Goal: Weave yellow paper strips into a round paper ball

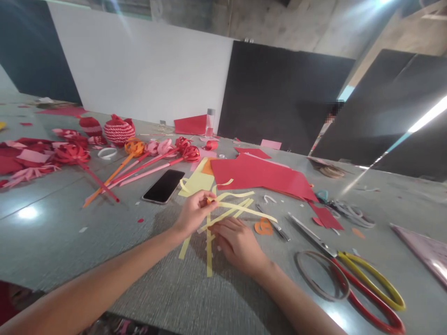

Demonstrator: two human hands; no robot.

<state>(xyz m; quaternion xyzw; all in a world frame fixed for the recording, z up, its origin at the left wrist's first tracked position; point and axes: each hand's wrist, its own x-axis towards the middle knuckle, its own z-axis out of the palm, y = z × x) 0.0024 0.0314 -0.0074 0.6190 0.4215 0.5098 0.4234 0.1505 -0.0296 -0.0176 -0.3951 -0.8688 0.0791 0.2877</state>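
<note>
Several yellow paper strips [240,208] fan out, crossing one another, between my hands over the grey table. My left hand [195,211] pinches the strips near where they meet, with a bit of orange showing at the fingertips. Close by on the right, my right hand [239,242] has its fingers bent down at a strip's lower end; whether they grip it is hidden. One strip hangs down toward me below the crossing. Behind my left hand lies a sheet of yellow paper [198,182]. Orange paper cutouts [263,226] rest beside my right hand.
A phone [163,186] and paper flowers on rolled stems [129,179] lie left. Red paper sheets [258,173] spread behind the strips. To the right are a craft knife [279,229], large scissors [337,255] and a tape ring [323,275]. A clear bottle [210,123] stands at the back.
</note>
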